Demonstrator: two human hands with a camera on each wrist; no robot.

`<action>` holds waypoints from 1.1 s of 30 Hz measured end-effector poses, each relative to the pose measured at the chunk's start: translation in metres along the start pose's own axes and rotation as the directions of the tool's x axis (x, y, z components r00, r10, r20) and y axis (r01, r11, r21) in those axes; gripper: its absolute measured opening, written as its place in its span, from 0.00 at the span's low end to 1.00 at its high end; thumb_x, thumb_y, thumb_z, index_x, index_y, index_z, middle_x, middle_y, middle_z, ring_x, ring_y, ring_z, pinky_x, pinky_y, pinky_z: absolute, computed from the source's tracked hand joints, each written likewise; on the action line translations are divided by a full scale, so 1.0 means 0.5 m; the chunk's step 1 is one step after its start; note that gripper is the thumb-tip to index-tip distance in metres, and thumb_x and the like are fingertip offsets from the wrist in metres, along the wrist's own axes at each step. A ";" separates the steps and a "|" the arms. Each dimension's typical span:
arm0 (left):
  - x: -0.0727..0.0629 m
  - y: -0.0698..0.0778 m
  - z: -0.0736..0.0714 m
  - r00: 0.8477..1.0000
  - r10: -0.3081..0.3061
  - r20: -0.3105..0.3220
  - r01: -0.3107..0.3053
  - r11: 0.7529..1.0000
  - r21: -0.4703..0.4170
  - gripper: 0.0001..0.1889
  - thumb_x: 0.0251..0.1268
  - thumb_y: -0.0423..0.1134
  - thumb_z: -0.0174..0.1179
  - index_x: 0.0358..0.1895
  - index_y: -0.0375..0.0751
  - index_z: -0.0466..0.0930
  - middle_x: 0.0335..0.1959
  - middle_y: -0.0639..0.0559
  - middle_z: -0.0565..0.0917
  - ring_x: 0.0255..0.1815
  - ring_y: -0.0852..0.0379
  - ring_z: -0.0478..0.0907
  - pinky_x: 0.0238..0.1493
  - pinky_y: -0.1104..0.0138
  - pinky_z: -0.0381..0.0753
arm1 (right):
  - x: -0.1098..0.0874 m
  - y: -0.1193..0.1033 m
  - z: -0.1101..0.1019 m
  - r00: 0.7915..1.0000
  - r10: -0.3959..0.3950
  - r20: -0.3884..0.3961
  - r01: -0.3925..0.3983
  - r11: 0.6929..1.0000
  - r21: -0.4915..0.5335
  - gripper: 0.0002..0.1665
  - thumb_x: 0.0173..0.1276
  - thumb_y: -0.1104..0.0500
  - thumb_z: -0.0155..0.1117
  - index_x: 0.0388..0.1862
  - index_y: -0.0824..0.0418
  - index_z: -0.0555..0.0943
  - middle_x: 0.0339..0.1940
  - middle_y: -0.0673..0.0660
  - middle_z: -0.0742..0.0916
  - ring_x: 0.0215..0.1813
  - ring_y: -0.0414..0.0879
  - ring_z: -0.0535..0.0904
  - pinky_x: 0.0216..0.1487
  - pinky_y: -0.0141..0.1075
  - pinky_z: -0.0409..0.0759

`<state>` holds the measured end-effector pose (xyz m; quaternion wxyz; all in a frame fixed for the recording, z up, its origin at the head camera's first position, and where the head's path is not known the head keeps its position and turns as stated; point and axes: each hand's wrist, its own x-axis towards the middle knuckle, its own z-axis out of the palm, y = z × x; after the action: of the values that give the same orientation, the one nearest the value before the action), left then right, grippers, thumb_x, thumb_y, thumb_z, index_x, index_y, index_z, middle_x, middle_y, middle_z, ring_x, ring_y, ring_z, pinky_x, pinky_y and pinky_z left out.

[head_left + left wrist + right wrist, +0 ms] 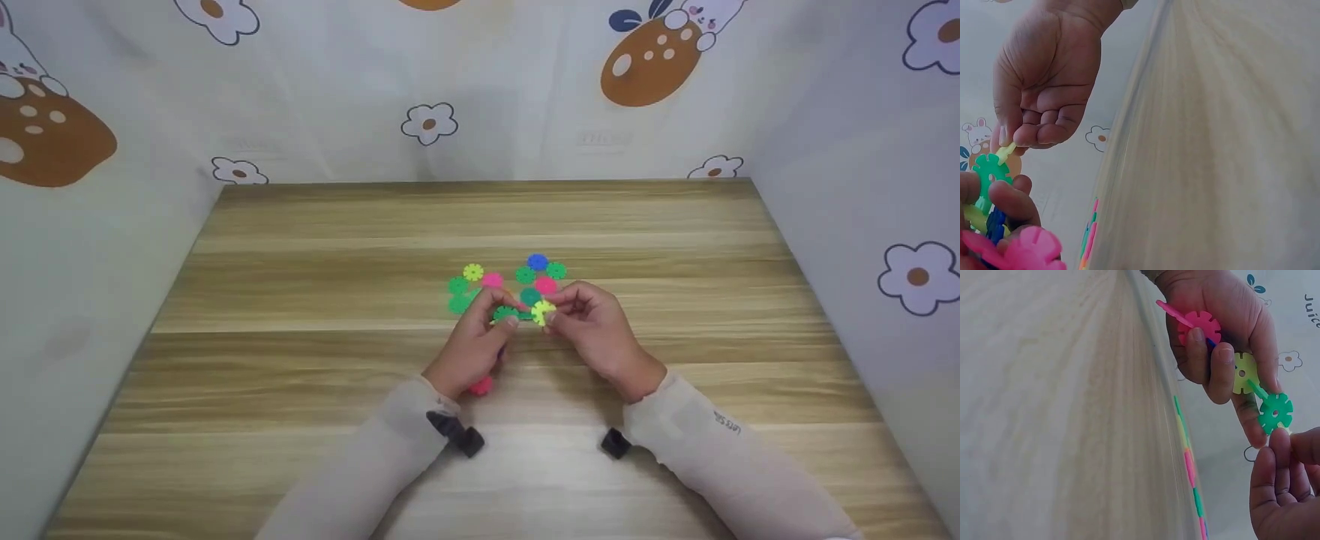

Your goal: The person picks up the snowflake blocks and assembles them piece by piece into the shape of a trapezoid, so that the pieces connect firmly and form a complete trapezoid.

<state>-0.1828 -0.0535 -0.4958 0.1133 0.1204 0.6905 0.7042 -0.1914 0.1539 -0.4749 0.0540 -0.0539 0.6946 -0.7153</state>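
Note:
My left hand (472, 341) grips a chain of slotted plastic snowflake discs. Pink discs (1207, 326), a bit of blue, a yellow disc (1245, 374) and a green disc (1276, 412) make up this chain in the right wrist view. One pink disc (481, 386) sticks out below the left wrist in the head view. My right hand (600, 330) pinches another yellow disc (541, 313) between thumb and fingertip. That disc's edge meets the green disc at the chain's end; whether their slots are fully engaged I cannot tell. Fingers hide part of the chain.
Just beyond the hands, several loose discs lie on the wooden table (337, 375): yellow (473, 272), pink (493, 280), blue (537, 262) and green (556, 270) among them. Patterned white walls (510, 90) border the table at the back and both sides.

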 end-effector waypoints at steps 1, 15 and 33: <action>0.000 0.000 0.001 1.000 0.000 0.000 0.000 1.000 -0.002 0.09 0.84 0.34 0.50 0.59 0.45 0.72 0.69 0.40 0.75 0.20 0.53 0.69 0.19 0.68 0.70 | 0.000 0.000 0.001 1.000 0.003 -0.005 -0.003 1.000 0.000 0.11 0.67 0.78 0.65 0.48 0.74 0.81 0.35 0.61 0.85 0.33 0.45 0.85 0.42 0.38 0.90; 0.005 -0.003 0.002 0.999 -0.005 -0.035 0.004 1.000 -0.021 0.08 0.83 0.34 0.53 0.58 0.44 0.72 0.59 0.44 0.79 0.21 0.50 0.70 0.23 0.65 0.73 | 0.003 0.008 0.013 0.999 0.009 -0.054 -0.005 0.997 0.072 0.11 0.64 0.81 0.63 0.44 0.73 0.81 0.32 0.58 0.85 0.32 0.44 0.84 0.41 0.37 0.90; 0.007 -0.002 0.003 0.998 -0.042 -0.041 0.041 0.999 -0.034 0.08 0.82 0.35 0.54 0.57 0.49 0.74 0.55 0.46 0.80 0.22 0.52 0.71 0.21 0.65 0.72 | 0.006 0.005 0.011 0.999 0.025 -0.046 -0.022 0.998 0.057 0.11 0.65 0.81 0.62 0.42 0.71 0.80 0.37 0.59 0.86 0.33 0.45 0.86 0.41 0.37 0.89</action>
<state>-0.1854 -0.0509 -0.4967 0.1153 0.0894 0.6831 0.7156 -0.1935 0.1479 -0.4774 0.0478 -0.0277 0.6758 -0.7350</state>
